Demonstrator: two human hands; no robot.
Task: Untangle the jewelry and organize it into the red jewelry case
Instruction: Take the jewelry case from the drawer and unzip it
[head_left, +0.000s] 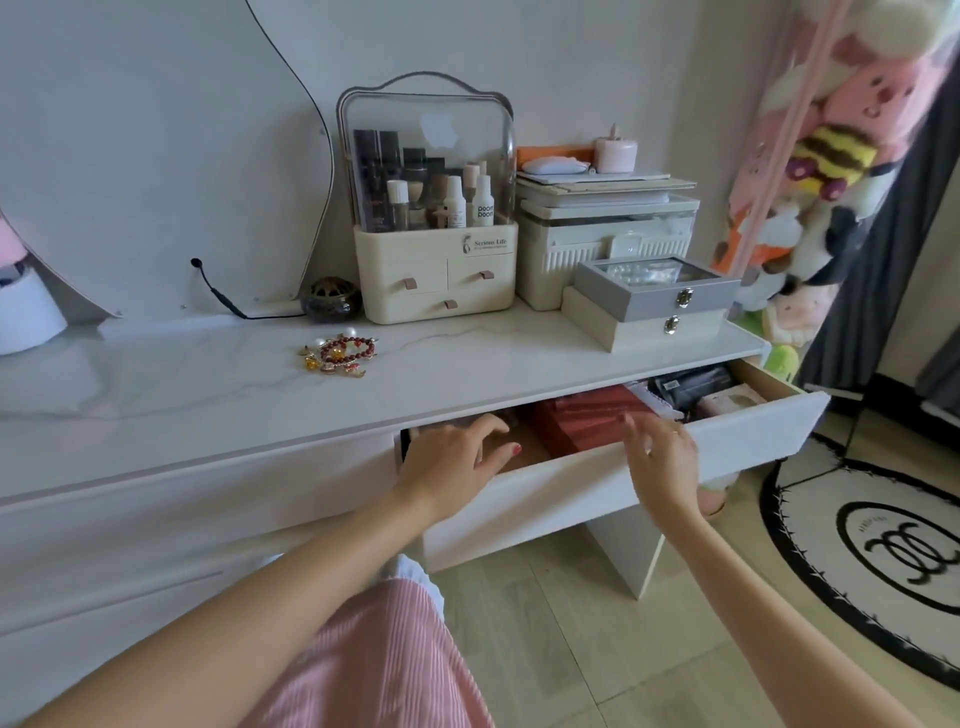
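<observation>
1. The white vanity top (208, 395) filled the view from nine o'clock to centre; its drawer (613, 483) stood pulled out toward four o'clock.
2. The red jewelry case (592, 418) lay inside the drawer, at centre, among other clutter.
3. The left hand (452, 462) reached over the drawer's front edge, fingers spread, gripping nothing.
4. The right hand (662, 457) hovered at the case's five o'clock, fingers loose, holding nothing.
5. The tangled jewelry (340, 354) sat on the top at eleven o'clock, untouched.
6. Risk: lifting the case could snag neighbouring items or knock it against the overhanging top.
</observation>
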